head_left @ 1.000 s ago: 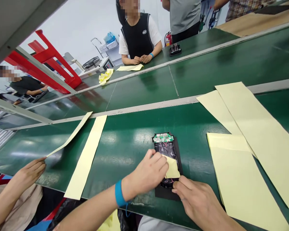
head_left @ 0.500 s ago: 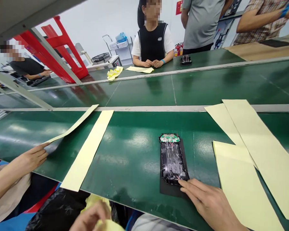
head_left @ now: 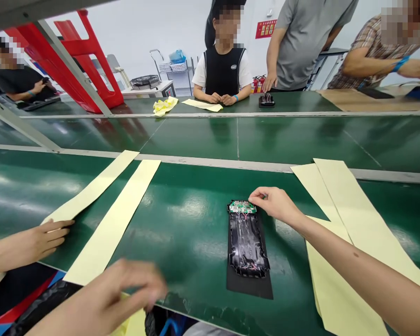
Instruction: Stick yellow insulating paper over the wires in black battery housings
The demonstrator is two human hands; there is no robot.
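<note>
Head: right hand (head_left: 273, 202) at green circuit board (head_left: 242, 207).

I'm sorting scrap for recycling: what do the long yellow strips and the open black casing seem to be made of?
Long yellow strips: matte paper or thin card, judging by the flat, dull face and crisp straight edges. Open black casing: probably moulded plastic, from its thin, notched rim. The glossy, wrinkled sheet inside could be film or tape.

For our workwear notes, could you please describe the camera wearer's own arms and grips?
The right grip is a bare hand, gloveless, with no ring, band or sleeve visible. The left grip is also a gloveless bare hand, without visible sleeve; blur hides finer details.
</note>
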